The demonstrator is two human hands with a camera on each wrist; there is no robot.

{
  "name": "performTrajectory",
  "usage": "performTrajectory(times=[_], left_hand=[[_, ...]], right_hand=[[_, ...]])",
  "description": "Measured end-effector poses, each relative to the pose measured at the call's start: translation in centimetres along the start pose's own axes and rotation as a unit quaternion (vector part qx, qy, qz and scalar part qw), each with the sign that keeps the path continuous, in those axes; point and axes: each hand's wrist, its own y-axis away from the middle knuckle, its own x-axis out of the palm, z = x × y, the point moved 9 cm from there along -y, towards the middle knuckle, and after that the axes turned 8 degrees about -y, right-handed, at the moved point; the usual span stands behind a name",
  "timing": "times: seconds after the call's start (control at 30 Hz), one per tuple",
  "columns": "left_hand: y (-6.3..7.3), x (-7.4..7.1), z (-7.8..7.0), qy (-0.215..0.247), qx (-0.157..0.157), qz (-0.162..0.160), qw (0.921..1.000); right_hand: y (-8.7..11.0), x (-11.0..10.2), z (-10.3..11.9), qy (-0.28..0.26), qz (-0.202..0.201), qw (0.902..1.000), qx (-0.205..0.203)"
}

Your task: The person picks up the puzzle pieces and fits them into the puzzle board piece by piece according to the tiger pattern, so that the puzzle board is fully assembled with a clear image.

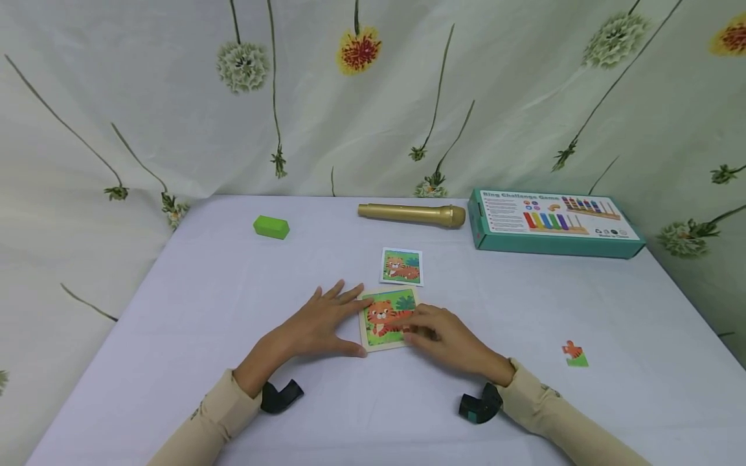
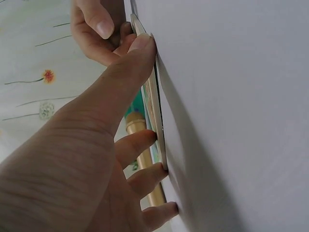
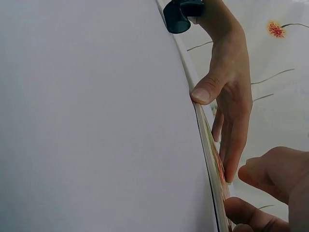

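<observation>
A wooden jigsaw puzzle board (image 1: 389, 318) with a tiger picture lies flat on the table. My left hand (image 1: 323, 322) spreads its fingers at the board's left side; the thumb touches the lower left corner and a finger reaches over the top left. My right hand (image 1: 449, 336), fingers bent, touches the puzzle's right part with its fingertips; no loose piece shows in it. In the right wrist view its thumb (image 3: 270, 169) stays off the board's edge (image 3: 208, 150). Just behind the board lies a matching tiger picture card (image 1: 402, 266). A loose puzzle piece (image 1: 576, 354), orange and green, lies to the right.
At the back stand a teal game box (image 1: 553, 223) on the right and a gold microphone-shaped object (image 1: 410, 214) beside it. A green block (image 1: 271, 226) lies back left. Flowered cloth (image 1: 326, 116) hangs behind the white table (image 1: 192, 291).
</observation>
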Motion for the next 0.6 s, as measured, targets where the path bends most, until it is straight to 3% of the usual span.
performTrajectory(times=[0.3, 0.6], left_hand=[[0.0, -0.1, -0.1, 0.007, -0.001, 0.001, 1.0000], [0.0, 0.0, 0.0, 0.009, -0.004, 0.002, 1.0000]], right_hand=[[0.4, -1.1, -0.2, -0.050, -0.010, 0.9987, 0.005], [2.2, -2.8, -1.0, -0.051, -0.035, 0.9980, 0.012]])
